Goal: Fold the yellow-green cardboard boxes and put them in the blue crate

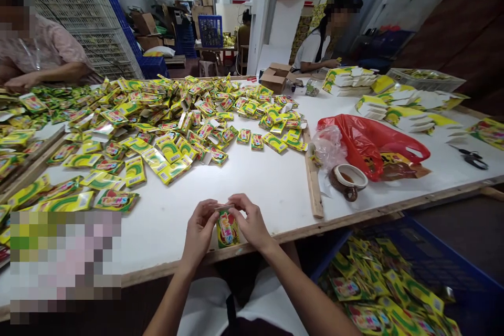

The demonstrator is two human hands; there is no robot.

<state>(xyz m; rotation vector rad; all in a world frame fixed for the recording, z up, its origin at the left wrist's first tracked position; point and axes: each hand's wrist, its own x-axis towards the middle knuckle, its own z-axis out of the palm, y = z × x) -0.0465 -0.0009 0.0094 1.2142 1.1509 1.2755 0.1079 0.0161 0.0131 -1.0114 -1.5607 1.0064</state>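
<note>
Small yellow-green box (227, 231) at the bench's near edge, about mid-length, printed front facing the wearer. Lower end over the wooden edging; whether it rests there, cannot tell.

Left hand (199, 228): fingers drawn in close to the thumb, pinching the box's top at its left corner. Right hand (251, 224): same grip at the right corner, fingers curled over the top, thumb at the front. Tips of the two hands nearly meet over the top end.

White bench (271, 194) around them. Beyond, a broad heap of similar boxes (157, 110) spreads toward the far edge and the left end. To the right, a wooden strip (314, 189) runs in from the near edge; past it, a brown mug (349, 181) just beside a red plastic bag (366, 136). Black scissors (473, 159) near the right end. Flat cartons (350, 79) stacked toward the far right corner.

Below the near edge, right: blue crate (468, 262) holding more boxes. Co-worker (59, 47) at the far left corner; another (309, 52) at the far edge, right.
</note>
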